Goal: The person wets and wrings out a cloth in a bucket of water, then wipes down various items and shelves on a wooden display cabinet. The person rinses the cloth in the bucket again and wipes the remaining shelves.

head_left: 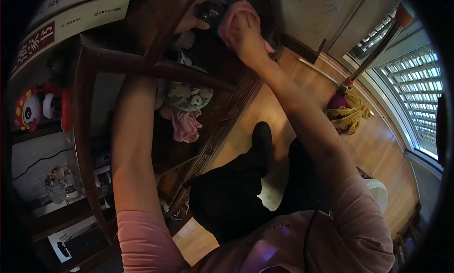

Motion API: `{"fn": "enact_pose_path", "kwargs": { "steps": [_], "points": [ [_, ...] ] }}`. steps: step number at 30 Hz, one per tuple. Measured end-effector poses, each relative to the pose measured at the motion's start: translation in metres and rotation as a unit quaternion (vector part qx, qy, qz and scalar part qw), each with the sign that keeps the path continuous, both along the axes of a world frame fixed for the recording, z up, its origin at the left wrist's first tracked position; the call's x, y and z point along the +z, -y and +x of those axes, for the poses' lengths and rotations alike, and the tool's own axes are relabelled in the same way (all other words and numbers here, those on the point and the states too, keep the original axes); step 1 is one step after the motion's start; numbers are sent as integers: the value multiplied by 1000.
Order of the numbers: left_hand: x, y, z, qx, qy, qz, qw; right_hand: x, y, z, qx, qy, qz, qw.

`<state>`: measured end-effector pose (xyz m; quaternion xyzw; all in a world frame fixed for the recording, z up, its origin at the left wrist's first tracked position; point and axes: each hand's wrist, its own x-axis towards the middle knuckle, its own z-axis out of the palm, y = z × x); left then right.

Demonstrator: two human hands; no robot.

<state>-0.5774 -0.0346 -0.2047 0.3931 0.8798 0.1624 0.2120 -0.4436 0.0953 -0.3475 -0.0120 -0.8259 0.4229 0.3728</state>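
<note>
My left hand [191, 18] reaches through the dark wooden shelf frame [189, 72] and has its fingers around a dark, shiny, rounded object [209, 14], whose kind I cannot make out. Close beside it, my right hand [248, 34] grips a bunched pink cloth [231, 24] at the inner end of the shelf. A small whitish item [186, 39] sits just below my left hand. Nearer to me on the same shelf are a clear glass bowl [194, 100] and a second crumpled pink cloth [184, 125].
Thick books [80, 22] lie at the upper left. Shelves on the left hold a red toy figure [35, 107] and a crystal ornament [60, 184]. At right, a mop [350, 110] stands on the wooden floor [307, 88] beside a louvred window [411, 91]; a white bucket [378, 192] is nearer.
</note>
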Motion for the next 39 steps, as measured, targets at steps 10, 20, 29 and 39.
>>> {"fn": "enact_pose_path", "kwargs": {
  "steps": [10,20,29,39],
  "points": [
    [-13,-6,1,-43,-165,-22,985,-19,1,54,9,60,207,976],
    [-26,32,-82,-77,-87,195,974,-24,-4,-46,-189,141,287,928],
    [-28,73,-9,-82,10,251,964,-25,31,-132,-41,216,401,889],
    [-19,85,-22,-89,118,320,936,1,42,-134,104,212,323,916]
  ]
}}
